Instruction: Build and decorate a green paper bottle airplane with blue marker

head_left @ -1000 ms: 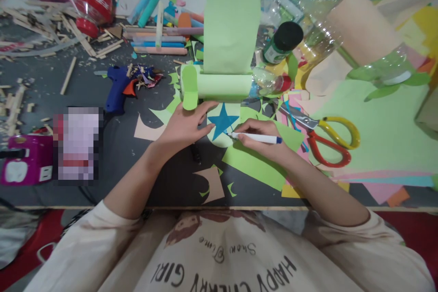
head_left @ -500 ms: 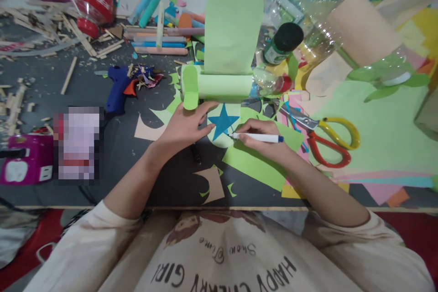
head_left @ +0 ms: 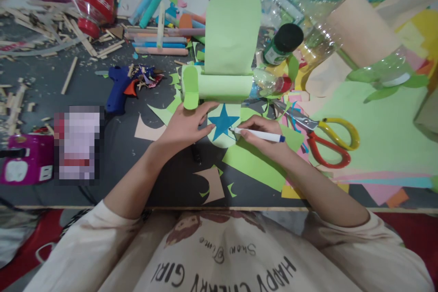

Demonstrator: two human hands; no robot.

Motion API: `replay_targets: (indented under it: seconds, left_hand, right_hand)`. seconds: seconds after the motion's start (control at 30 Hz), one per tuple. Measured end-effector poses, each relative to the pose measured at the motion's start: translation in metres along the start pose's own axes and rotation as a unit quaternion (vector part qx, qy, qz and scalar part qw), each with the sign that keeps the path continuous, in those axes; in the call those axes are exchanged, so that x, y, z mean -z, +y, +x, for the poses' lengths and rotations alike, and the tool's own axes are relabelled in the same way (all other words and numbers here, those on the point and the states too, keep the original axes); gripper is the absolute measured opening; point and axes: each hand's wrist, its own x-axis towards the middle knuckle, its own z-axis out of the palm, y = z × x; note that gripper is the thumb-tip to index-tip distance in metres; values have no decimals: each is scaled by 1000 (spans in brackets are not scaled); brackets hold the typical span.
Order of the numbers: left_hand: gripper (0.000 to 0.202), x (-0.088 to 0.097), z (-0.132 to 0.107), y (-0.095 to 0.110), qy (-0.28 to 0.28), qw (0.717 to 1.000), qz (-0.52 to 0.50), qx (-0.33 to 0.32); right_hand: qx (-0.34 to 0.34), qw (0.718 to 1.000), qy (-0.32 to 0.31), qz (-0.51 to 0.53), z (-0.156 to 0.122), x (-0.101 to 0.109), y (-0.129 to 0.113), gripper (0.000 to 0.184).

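Observation:
My right hand (head_left: 262,123) grips a white marker with a blue end (head_left: 272,136). Its tip touches the blue five-pointed star (head_left: 223,119), at the lower right arm, where part of the outline is unfilled. The star is on the rounded end of a pale green paper strip (head_left: 222,142). My left hand (head_left: 185,125) lies on the strip's left side, thumb and forefinger spread. Just beyond it lies a bottle wrapped in pale green paper (head_left: 226,86), its red cap to the right. The strip's other rounded end (head_left: 232,27) extends behind the bottle.
Red-and-yellow-handled scissors (head_left: 337,141) lie to the right beside paper sheets. On the left are a blue glue gun (head_left: 117,89), a purple box (head_left: 27,159) and a blurred-out rectangle (head_left: 80,146). A black-capped jar (head_left: 284,43), several markers (head_left: 160,45) and wood sticks (head_left: 92,48) lie farther back.
The marker tip has moved slightly up into the star's lower right arm, and my right hand has shifted a little. The strip's far end has dipped slightly. My left hand stays put.

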Motion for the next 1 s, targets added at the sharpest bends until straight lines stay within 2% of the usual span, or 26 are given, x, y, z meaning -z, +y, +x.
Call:
replay_targets:
  seconds: [0.37,0.47,0.67,1.0]
  left_hand:
    - [48,1,-1,0,-7,1000,-2,5]
    - [48,-1,-1,-1,-1,1000,-3,1]
    - [47,-1,-1,0,15,1000,-9,1]
    - [48,3,1,2,-16,1000,4,12]
  right_hand:
    - [-25,999,-47,9,0,2,0,14]
    - [-30,999,-41,15,0,2,1,14]
    - [-23,1000,11,18,3,0,6,17]
    - [-21,999,-23,9,2,2,5,17]
